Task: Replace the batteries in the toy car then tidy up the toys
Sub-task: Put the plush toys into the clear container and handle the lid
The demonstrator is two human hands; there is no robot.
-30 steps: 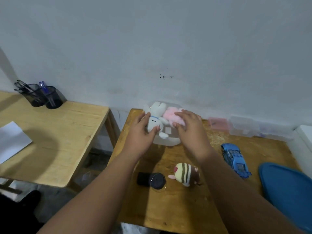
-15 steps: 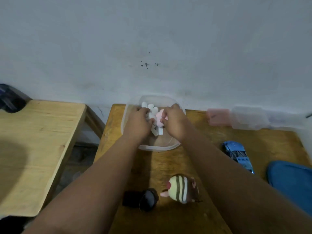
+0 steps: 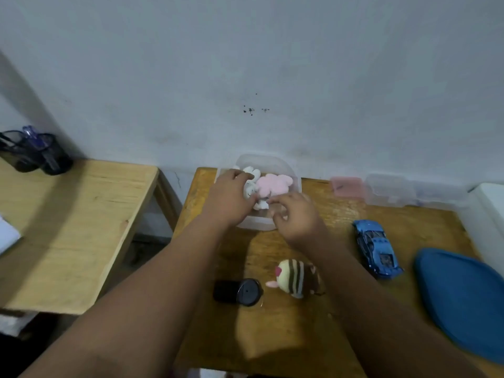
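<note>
While beside black canister [image 3: 237, 291], striped plush [image 3: 296, 278].

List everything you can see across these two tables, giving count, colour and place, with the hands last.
left table: 1, light wood, left
right table: 1, darker wood, centre
plastic tub: 1, clear, back of right table
plush bunny: 1, white, in tub
pink plush: 1, pink, in tub beside bunny
striped plush: 1, cream and brown, in front of tub
toy car: 1, blue, right table
cylinder: 1, black, lying left of striped plush
pink box: 1, pink, by wall
clear boxes: count unclear, clear, by wall
blue pad: 1, blue, far right
pen cups: 2, black, left table
paper: 1, white, left table
left hand: grips bunny
right hand: at tub's near rim, grip unclear
</note>
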